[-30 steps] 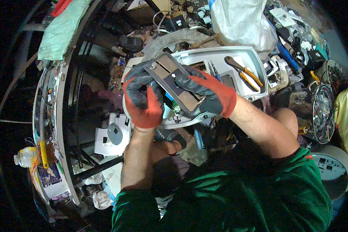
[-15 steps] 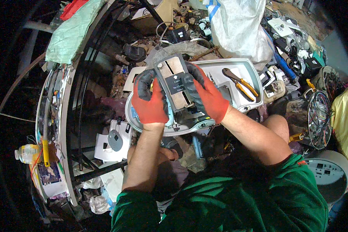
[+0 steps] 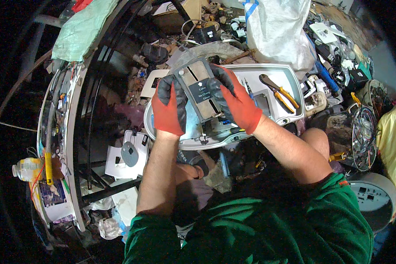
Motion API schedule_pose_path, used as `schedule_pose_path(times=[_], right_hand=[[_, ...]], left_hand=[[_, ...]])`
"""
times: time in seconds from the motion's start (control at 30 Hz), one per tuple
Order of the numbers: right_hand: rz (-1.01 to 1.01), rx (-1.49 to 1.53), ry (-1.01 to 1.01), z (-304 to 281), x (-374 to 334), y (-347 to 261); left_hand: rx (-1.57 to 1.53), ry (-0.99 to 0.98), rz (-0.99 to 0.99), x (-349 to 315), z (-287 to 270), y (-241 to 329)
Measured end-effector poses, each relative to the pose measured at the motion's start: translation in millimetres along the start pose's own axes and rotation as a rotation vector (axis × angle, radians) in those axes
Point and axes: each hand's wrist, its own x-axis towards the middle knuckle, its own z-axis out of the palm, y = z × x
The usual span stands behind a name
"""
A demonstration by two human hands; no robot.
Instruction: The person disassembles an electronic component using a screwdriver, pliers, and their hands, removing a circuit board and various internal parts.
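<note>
A flat grey metal box part (image 3: 199,88) with slots and a black label is held upright between both hands, above a pale grey plastic tray (image 3: 290,77). My left hand (image 3: 170,105), in a red and black glove, grips its left edge. Wearing the same kind of glove, my right hand (image 3: 233,99) grips the right edge, its fingers curled over the top. On the tray's right side lie orange-handled pliers (image 3: 278,92), with a blue screwdriver (image 3: 247,89) close to my right hand.
A white plastic sack (image 3: 279,33) stands behind the tray. Scrap electronics and cables (image 3: 361,132) pile up at the right, near a round white appliance part (image 3: 374,198). A curved white panel (image 3: 70,145), a plastic bottle (image 3: 26,169) and white plastic pieces (image 3: 127,154) lie at the left.
The metal box part has turned from lying tilted across my hands to standing upright, and both hands have shifted to grip its two side edges.
</note>
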Motion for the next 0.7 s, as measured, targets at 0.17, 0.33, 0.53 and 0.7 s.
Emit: schedule_pose_path(times=[0.17,0.33,0.53,0.7], right_hand=[[0.039,0.036,-0.017,5.6,-1.1,1.7],[0.090,0.062,-0.018,1.7,-4.0,2.1],[0.098,0.019,0.000,-5.4,-4.2,5.3],[0.096,-0.082,0.029,-12.0,-6.4,10.2]], left_hand=[[-0.243,-0.116,-0.147,4.3,-10.0,1.7],[-0.154,-0.077,-0.090,5.6,-4.1,-2.9],[-0.376,-0.092,-0.180,6.3,0.9,-3.2],[-0.417,-0.077,-0.267,3.1,3.2,-7.0]])
